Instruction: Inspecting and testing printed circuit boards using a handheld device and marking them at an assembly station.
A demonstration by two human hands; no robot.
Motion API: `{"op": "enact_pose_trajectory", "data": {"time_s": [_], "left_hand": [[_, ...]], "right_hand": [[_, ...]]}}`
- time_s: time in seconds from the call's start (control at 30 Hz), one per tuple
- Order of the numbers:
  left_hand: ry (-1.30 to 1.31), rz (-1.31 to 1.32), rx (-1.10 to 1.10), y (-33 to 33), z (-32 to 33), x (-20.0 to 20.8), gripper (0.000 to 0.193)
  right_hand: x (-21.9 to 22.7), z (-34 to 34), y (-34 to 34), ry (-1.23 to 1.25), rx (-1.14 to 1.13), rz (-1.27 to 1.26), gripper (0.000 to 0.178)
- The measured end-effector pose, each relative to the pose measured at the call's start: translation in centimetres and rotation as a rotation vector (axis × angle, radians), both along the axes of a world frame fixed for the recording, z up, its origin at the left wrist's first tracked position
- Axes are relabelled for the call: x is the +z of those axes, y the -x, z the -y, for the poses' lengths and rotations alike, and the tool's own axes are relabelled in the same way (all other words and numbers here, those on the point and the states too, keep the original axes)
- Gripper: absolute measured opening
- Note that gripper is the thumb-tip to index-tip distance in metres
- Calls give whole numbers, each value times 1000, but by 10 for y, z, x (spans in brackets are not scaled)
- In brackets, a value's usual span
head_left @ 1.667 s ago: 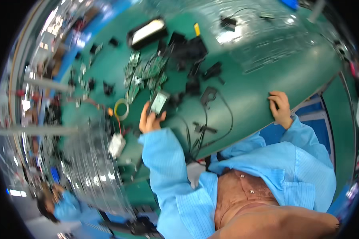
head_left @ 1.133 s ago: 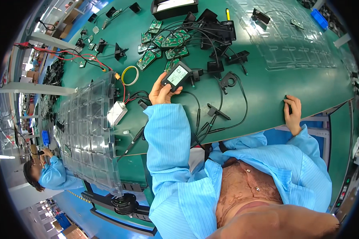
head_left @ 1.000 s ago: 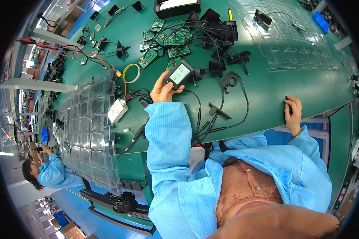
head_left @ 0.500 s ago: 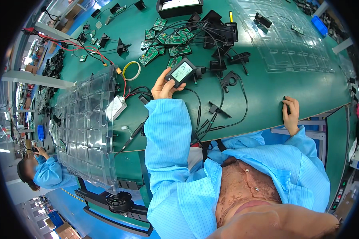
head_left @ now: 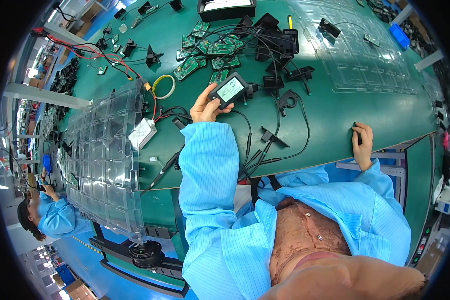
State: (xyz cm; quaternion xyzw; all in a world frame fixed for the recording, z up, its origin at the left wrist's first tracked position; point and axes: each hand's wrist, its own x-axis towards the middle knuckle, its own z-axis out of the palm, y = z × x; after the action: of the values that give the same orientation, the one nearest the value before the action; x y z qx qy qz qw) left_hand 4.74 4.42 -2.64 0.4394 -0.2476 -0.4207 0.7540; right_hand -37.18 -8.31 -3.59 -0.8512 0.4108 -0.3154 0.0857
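My left hand (head_left: 203, 107) grips a small black display unit (head_left: 231, 90) with a lit grey-white screen, thumb on its lower front edge. It is held over the green bench. Beneath and beside it, a cable runs toward a bundle of black connectors (head_left: 257, 162) at the front edge. My right hand (head_left: 363, 142) rests at the bench's front edge on the right, fingers curled; a small dark spot shows at the fingertips, too small to name. A round black clamp with a cable (head_left: 288, 101) lies between the hands.
Green circuit boards (head_left: 220, 50) and black housings (head_left: 277, 42) pile up beyond the display. Left are a tape roll (head_left: 164, 87), a white box with wires (head_left: 144, 133) and an upright clear tray (head_left: 105, 160). Another clear tray (head_left: 360, 55) lies far right. A co-worker (head_left: 60, 215) is at left.
The display's screen content looks different, with fewer marks showing. Both hands stay nearly where they were; the whole view has shifted slightly.
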Motion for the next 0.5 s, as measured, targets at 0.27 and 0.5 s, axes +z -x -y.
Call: {"op": "enact_pose_trajectory", "data": {"time_s": [0.27, 0.5], "left_hand": [[1, 2, 1, 2, 0, 2, 46], [4, -7, 8, 2, -1, 3, 46]], "right_hand": [[-2, 1, 0, 12, 2, -9, 13], [-1, 0, -1, -1, 6, -12, 12]]}}
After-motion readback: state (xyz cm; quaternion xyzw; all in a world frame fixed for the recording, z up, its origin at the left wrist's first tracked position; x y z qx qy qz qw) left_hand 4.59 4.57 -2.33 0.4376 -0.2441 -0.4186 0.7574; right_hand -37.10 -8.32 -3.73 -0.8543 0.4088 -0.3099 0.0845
